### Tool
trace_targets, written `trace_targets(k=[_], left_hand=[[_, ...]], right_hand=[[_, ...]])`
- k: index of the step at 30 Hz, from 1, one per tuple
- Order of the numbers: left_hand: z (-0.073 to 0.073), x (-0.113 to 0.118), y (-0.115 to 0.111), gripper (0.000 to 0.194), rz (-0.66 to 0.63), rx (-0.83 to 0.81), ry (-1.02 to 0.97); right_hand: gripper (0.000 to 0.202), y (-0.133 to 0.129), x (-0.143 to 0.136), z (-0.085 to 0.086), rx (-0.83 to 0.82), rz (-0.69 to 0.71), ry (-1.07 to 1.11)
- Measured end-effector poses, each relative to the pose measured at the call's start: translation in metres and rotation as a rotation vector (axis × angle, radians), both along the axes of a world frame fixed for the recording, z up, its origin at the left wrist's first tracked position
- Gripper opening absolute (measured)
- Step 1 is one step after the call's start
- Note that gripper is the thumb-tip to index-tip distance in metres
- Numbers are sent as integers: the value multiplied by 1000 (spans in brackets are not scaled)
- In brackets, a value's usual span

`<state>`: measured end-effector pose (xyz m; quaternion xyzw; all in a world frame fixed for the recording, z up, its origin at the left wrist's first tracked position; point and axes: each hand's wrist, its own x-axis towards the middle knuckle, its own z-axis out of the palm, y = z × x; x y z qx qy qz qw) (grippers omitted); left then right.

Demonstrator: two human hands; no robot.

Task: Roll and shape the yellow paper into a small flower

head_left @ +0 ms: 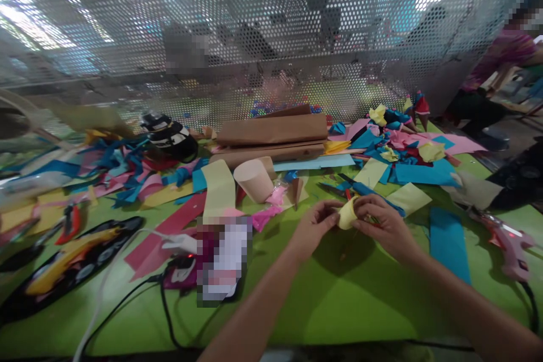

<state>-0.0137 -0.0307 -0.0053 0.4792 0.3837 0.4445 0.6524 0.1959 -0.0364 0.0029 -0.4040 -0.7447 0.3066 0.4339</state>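
Between my two hands, a little above the green table [339,305], is a pale yellow piece of paper [347,215] bent into a small roll. The fingers of my left hand [317,223] pinch its left side. On its right side, my right hand [379,223] grips the edge with bent fingers. Scissors with blue handles [377,197] lie just behind my right hand. A pink wrapped piece [267,215] and a curled cream paper strip [254,180] rest left of my left hand.
A pink glue gun [511,246] and a blue paper strip [449,243] lie at the right. Left are a phone [227,260], a power strip [180,274] with cables, and a black tray [80,263]. Paper scraps and folded brown paper [271,130] line the back. A person [496,62] sits far right.
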Motion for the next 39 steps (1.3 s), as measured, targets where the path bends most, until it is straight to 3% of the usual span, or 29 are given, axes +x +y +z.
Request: trace_targets(k=[4, 8, 15, 22, 34, 39], left_hand=[[4, 1, -2, 43, -35, 236, 207], [6, 4, -5, 51, -60, 347, 289], [1, 6, -4, 48, -65, 295, 274], [-4, 3, 2, 46, -125, 166, 55], [4, 5, 0, 52, -193, 134, 8], [0, 4, 2, 52, -152, 160, 12]], right_hand=[[25, -1, -1, 0, -25, -59, -1], [30, -1, -2, 0, -61, -60, 4], [24, -3, -2, 1, -122, -8, 43], [22, -1, -1, 3, -197, -4, 60], [33, 1, 0, 0, -125, -68, -11], [21, -1, 0, -4, -183, -50, 45]])
